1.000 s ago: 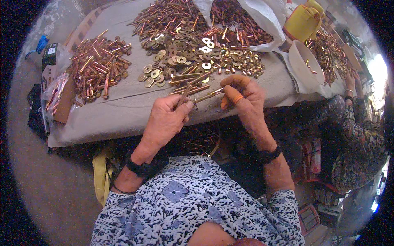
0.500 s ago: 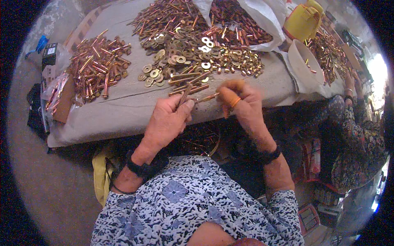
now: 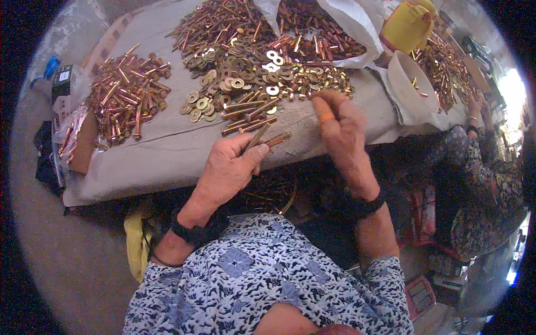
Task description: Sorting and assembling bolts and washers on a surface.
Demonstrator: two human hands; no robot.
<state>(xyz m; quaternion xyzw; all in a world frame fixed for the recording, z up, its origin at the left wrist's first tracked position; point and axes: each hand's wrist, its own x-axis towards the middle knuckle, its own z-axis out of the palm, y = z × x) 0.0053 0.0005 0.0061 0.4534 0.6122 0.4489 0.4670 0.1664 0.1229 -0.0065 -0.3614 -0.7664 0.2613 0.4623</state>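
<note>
My left hand [image 3: 231, 167] is closed round a few brass-coloured bolts [image 3: 277, 139], their ends sticking out past the thumb and fingers. Over at the front edge of a heap of small nuts [image 3: 329, 84], my right hand [image 3: 341, 125] reaches down, with an orange band on a finger. Its fingertips are bent together at the nuts, and whatever they hold is too small to make out. Just beyond my left hand several long bolts [image 3: 248, 116] lie side by side. Flat washers [image 3: 223, 84] are piled behind them.
Loose bolts form a heap [image 3: 128, 92] at the left, beside a cardboard box [image 3: 84, 139]. A white sack [image 3: 354, 28] spills bolts at the back. To the right are a white tub [image 3: 410, 84], a yellow container [image 3: 407, 28] and another person's hand [image 3: 474, 106].
My right hand has moved away from the bolt ends in my left hand, up and right to the nuts. My left hand still grips its bolts. The view has shifted slightly.
</note>
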